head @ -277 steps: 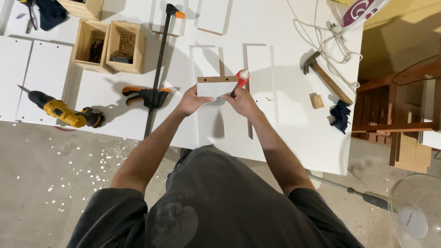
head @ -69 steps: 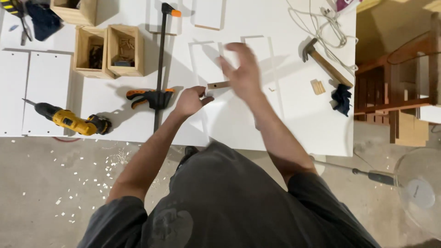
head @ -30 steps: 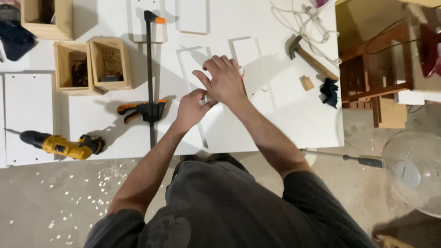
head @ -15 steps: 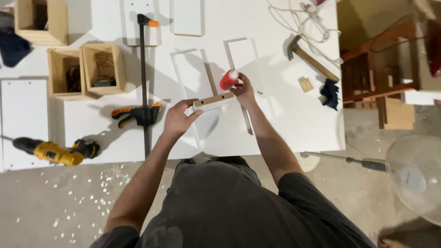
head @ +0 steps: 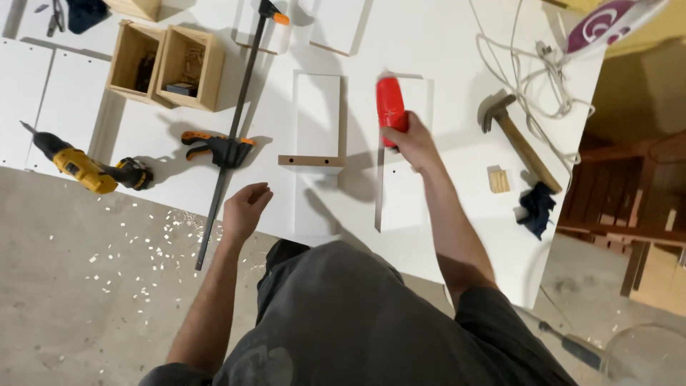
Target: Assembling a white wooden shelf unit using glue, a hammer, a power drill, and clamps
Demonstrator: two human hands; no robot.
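Observation:
My right hand [head: 413, 141] grips a red bottle [head: 391, 107] and holds it over a white panel [head: 402, 193] on the white table [head: 457, 214]. My left hand [head: 245, 209] hovers with its fingers apart at the table's near edge, holding nothing. Between the two hands a short white board with a brown wood edge and two holes [head: 310, 161] stands across another long white panel [head: 317, 107].
A black bar clamp with orange grips [head: 227, 143] lies left of the panels. A yellow drill [head: 82, 169] sits far left, two wooden boxes [head: 166, 66] behind it. A hammer [head: 520, 145], small wood dowels [head: 499, 179], a dark cloth [head: 536, 209] and white cable [head: 536, 71] lie right.
My left hand has let go of the short board and pulled back to the table edge. The board now rests on the panel. My right hand has carried the red bottle right.

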